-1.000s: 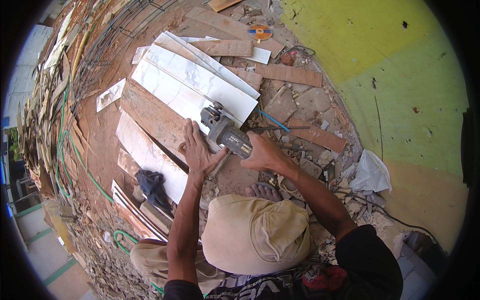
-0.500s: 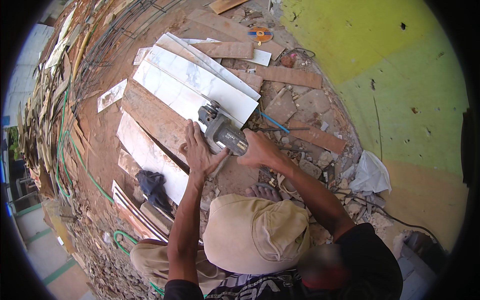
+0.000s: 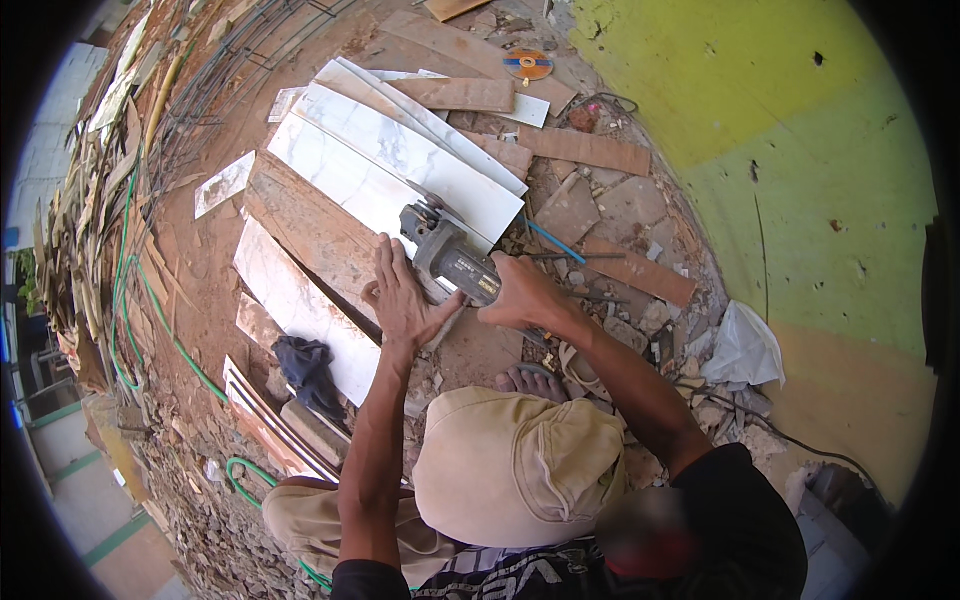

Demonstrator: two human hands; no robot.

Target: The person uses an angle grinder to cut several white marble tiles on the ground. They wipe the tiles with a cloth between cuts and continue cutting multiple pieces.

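Note:
My right hand (image 3: 524,293) is wrapped round the rear body of a dark angle grinder (image 3: 455,266). The grinder's head and thin disc are over a long white marble-patterned tile strip (image 3: 345,175), by the seam with the strip beside it. My left hand (image 3: 402,302) presses down near the tile's near end, left of the grinder, with fingers stretched out and thumb spread toward the tool. Whether the disc is spinning or cutting into the tile cannot be made out. Beneath the white strips lies a brown, dusty tile piece (image 3: 310,235).
More tile strips (image 3: 580,150) lie about on broken rubble. A round orange disc (image 3: 528,65), a blue stick (image 3: 555,241), a dark cloth (image 3: 308,375) and a white plastic bag (image 3: 745,345) surround the work. A painted wall (image 3: 800,180) rises at right; a green hose (image 3: 170,335) runs at left.
The view has shifted slightly. Both hands and the grinder stay in nearly the same place over the tile.

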